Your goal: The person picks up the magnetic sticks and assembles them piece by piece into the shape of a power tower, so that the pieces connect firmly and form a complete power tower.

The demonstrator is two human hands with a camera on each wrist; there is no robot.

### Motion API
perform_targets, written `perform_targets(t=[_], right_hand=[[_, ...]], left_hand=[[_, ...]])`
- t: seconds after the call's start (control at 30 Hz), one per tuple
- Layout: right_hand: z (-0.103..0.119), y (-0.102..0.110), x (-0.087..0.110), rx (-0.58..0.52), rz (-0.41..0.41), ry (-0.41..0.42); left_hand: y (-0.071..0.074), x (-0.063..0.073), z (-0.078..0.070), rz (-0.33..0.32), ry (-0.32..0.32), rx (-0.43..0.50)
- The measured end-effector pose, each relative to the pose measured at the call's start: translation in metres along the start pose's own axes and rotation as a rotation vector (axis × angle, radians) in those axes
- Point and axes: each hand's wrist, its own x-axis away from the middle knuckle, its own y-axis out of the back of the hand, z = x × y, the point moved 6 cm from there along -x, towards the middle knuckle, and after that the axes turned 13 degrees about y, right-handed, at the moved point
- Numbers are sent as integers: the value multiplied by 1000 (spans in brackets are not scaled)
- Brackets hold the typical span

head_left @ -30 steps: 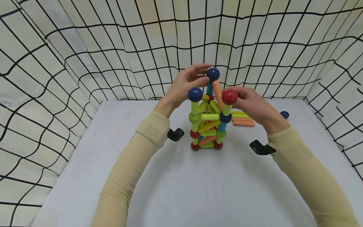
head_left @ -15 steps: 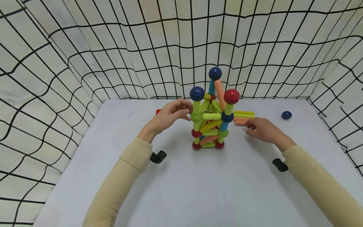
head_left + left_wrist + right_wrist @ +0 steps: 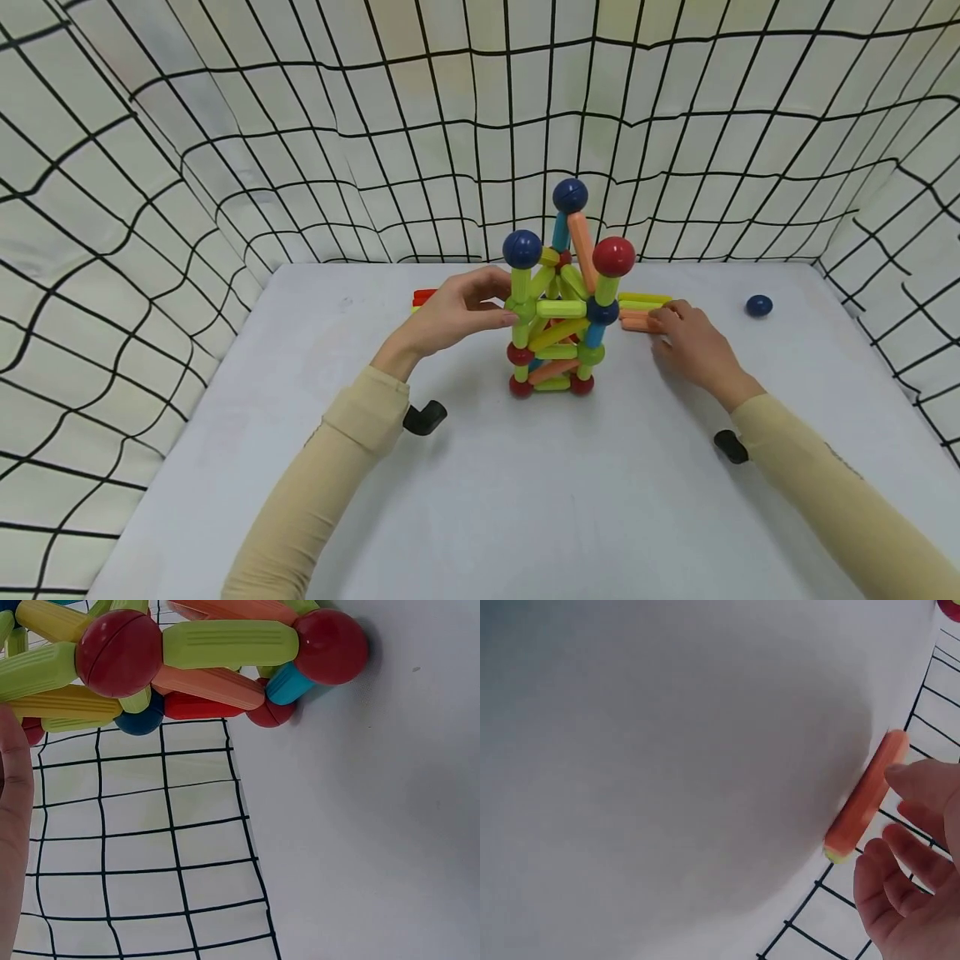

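Observation:
A tower of magnetic sticks and balls [image 3: 562,308] stands upright on the white table, blue and red balls topping its posts. My left hand [image 3: 457,312] holds its left corner at mid-height, thumb on the green ball and fingers reaching behind. In the left wrist view, one finger [image 3: 13,795] shows beside the tower's lower sticks [image 3: 232,645]. Right of the tower, my right hand [image 3: 693,342] pinches the end of an orange stick [image 3: 866,796] lying on the table. The right wrist view shows the thumb on that stick and the other fingers curled.
Yellow-green sticks [image 3: 645,302] lie behind the orange ones. Red sticks [image 3: 423,295] are partly hidden behind my left hand. A loose blue ball [image 3: 759,306] rests at the right. Black netting [image 3: 480,125] over white cloth borders the table's back and sides.
Both hands came down from the tower's top. The left settled on its left corner; the right moved right to the orange sticks. Red sticks at the left came into view.

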Motion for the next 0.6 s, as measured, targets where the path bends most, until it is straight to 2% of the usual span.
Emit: perform_targets(t=[0.13,0.2,0.27,0.37,0.47,0.53,0.6], right_hand=[[-1,-4,-6,27,36,17],[0,-7,-7,12,66,43],[4,-7,-5,-54,92,65],[13,3,1,-271,85,66],[30,22,8,-598,12,85],[46,38,12,-780,-47,168],[63,52,17,-911,-80,295]], left_hand=[[0,1,1,-6,10,1],[0,1,2,-6,13,5],[0,1,1,-3,12,9],[-1,1,0,-1,10,10],[-1,0,0,-1,12,10],[-1,0,1,0,16,11],[-1,-1,1,-1,20,12]])
